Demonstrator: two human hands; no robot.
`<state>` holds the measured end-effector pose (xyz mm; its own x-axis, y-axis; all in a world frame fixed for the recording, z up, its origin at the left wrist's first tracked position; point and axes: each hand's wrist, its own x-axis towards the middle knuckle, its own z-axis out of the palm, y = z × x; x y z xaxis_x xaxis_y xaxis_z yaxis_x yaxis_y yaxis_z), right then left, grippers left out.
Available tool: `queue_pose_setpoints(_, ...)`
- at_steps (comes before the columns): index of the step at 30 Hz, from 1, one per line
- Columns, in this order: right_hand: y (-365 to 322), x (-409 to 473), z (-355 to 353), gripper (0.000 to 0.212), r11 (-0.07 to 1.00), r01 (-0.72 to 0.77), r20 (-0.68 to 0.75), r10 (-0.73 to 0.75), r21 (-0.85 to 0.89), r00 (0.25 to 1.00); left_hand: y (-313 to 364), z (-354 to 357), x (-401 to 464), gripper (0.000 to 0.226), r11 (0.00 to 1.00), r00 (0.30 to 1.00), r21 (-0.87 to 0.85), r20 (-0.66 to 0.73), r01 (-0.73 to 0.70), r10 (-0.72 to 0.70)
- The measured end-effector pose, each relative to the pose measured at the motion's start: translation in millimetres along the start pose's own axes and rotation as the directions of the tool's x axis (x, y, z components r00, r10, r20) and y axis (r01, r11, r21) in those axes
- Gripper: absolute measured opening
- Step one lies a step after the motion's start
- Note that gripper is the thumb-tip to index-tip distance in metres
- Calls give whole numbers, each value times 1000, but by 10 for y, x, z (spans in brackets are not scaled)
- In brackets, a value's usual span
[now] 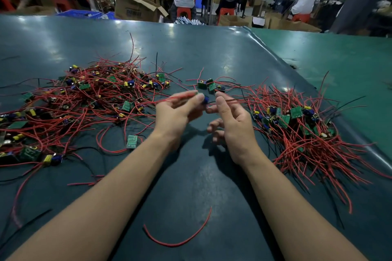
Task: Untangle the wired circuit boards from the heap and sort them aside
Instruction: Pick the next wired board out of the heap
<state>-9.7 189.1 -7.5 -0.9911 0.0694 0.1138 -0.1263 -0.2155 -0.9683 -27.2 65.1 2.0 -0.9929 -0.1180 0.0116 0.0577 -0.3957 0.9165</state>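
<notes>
Circuit board (205,99), a small one with a blue part, sits raised above the table (191,48) between both hands, its red wires running left to right. The left hand (177,112) pinches it and a blurred red wire with curled fingers. The right hand (231,121) holds the wires on the other side between thumb and forefinger, other fingers loosely curled. The tangled heap (80,99) lies to the left, the sorted pile (297,125) to the right, nearer the right hand, so setting it aside likely goes rightward
</notes>
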Motion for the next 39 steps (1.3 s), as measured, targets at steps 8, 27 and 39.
queue_pose_setpoints(8,-16,30,-40,8,993,-68,-107,79,97,991,-87,-93,-83,7,999,998,-17,51,31,-30)
queue_pose_setpoints(27,5,79,-34,10,989,3,-88,10,145,996,-114,-137,-1,10,997,983,2,167,74,-73)
queue_pose_setpoints(39,-37,97,-66,18,993,-20,-201,43,113,979,-168,-145,2,18,999,990,-5,130,-50,50)
